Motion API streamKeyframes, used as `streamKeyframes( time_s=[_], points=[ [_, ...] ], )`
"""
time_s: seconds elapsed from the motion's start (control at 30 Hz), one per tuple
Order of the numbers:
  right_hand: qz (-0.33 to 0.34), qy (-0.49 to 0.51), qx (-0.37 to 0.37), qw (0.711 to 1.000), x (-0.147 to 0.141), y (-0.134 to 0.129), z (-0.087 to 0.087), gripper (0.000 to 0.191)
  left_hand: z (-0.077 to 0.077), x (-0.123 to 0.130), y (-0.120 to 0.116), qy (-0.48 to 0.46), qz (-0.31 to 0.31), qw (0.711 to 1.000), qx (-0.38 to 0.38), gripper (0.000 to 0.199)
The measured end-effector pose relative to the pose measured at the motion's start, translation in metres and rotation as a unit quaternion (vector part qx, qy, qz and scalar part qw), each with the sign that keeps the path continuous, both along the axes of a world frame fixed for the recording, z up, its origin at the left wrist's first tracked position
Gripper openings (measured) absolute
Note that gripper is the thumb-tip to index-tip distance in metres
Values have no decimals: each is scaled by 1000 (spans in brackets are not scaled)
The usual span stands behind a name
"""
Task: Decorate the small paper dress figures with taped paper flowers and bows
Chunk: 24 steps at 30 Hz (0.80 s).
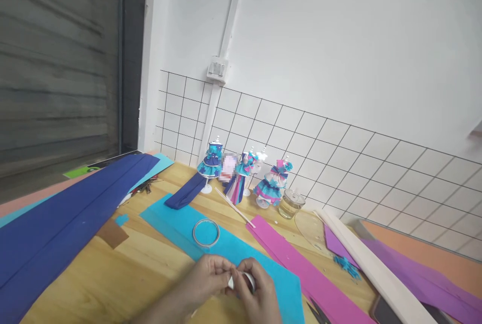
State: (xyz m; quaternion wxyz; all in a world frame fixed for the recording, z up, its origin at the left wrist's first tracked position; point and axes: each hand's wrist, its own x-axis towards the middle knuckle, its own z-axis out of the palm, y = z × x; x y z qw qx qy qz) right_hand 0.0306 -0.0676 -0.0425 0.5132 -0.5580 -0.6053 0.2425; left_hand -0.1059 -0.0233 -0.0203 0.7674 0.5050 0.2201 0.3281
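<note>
My left hand point(213, 274) and my right hand point(258, 291) meet at the bottom centre, over a blue sheet point(263, 258). Between them is a small white ring-shaped roll point(231, 282), mostly hidden by the fingers. My right hand is wrapped round it, while the fingertips of my left hand pinch at its left edge. Just beyond my left hand, a thin metal-looking ring point(206, 246) lies flat on the blue sheet.
Small dress stands point(211, 168) in blue, pink and white are at the back, beside a glass jar point(291, 203). A pink strip point(297, 258), dark-blue fabric point(71, 218) and a long cream strip point(372, 263) spread over the wooden table point(150, 263). Dark scissors point(318, 311) lie at right.
</note>
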Motion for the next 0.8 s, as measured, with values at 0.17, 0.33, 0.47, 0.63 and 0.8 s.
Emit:
streamKeyframes(
  time_s=[0.17, 0.33, 0.47, 0.63, 0.8],
  points=[
    [-16, 33, 21, 999, 0, 2, 4, 28, 0, 0, 1, -29, -8, 999, 42, 35],
    [39, 174, -88, 980, 3, 4, 13, 32, 0, -4, 6, 36, -4, 990, 140, 26],
    [35, 210, -76, 974, -1, 2, 17, 32, 0, -6, 8, 69, 7, 980, 185, 30],
    [-11, 238, -76, 968, -2, 2, 19, 34, 0, -7, 6, 182, 84, 912, 357, 35],
    [-29, 319, -105, 941, 0, 5, 15, 43, -6, -6, 4, 215, 120, 874, 419, 33]
  ],
)
